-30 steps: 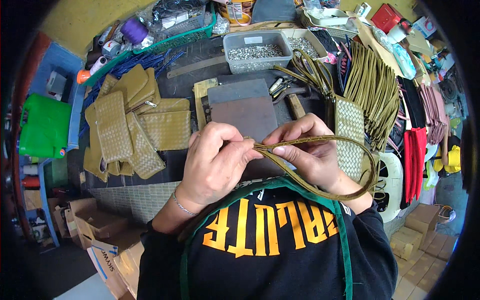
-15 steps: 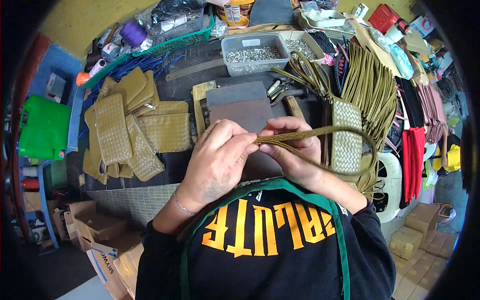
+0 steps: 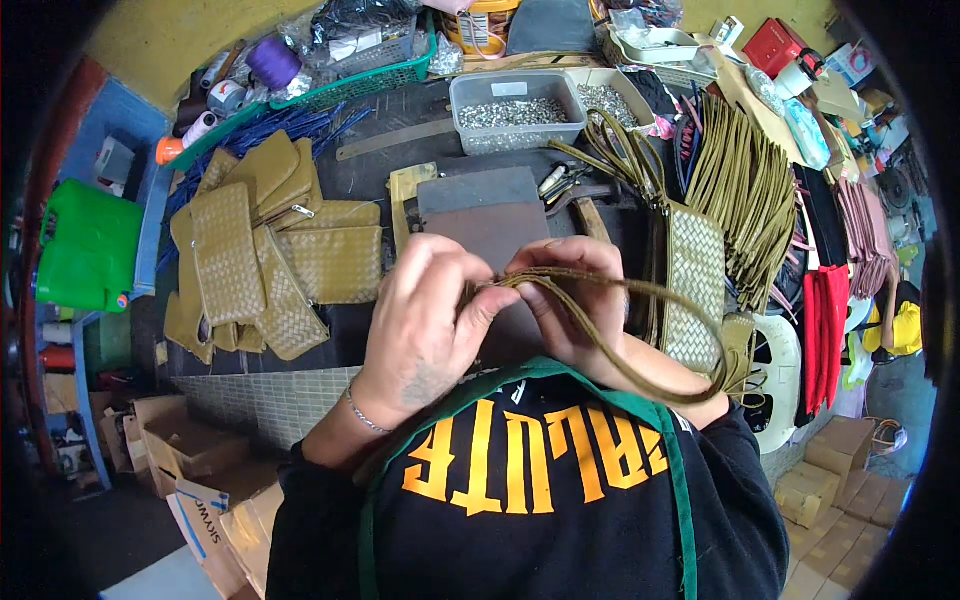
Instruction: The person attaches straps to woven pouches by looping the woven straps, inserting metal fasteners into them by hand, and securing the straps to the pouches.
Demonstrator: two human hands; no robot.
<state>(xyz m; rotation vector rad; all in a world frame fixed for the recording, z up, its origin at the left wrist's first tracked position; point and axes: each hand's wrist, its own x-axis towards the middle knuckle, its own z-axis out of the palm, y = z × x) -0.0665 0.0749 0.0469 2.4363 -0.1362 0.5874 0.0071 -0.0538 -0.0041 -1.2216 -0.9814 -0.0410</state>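
Observation:
Between my hands, in front of my chest, is an olive-brown strap [image 3: 690, 300] bent into a long loop that hangs to the right over my right forearm. My left hand [image 3: 425, 320] is closed, thumb and fingers pinching the strap's gathered ends. Close against it, my right hand [image 3: 572, 300] is closed on the strap as well, just beside the ends. Fingers hide the very tips, so I cannot see whether a fastener is there. Under the hands lies a dark brown work pad [image 3: 490, 225]. A woven olive pouch [image 3: 692, 280] with straps lies right of my right hand.
Olive woven pouches [image 3: 265, 250] are piled at the left. Many olive straps [image 3: 735, 190] lie at the right. Behind the pad stand a clear bin of small metal parts [image 3: 515, 112] and a hammer [image 3: 592, 215]. A steel ruler [image 3: 395, 138] lies at the back.
My hands have tilted and drawn slightly inward around the strap's ends. The strap's loop has swung down and a little left, now crossing my right forearm.

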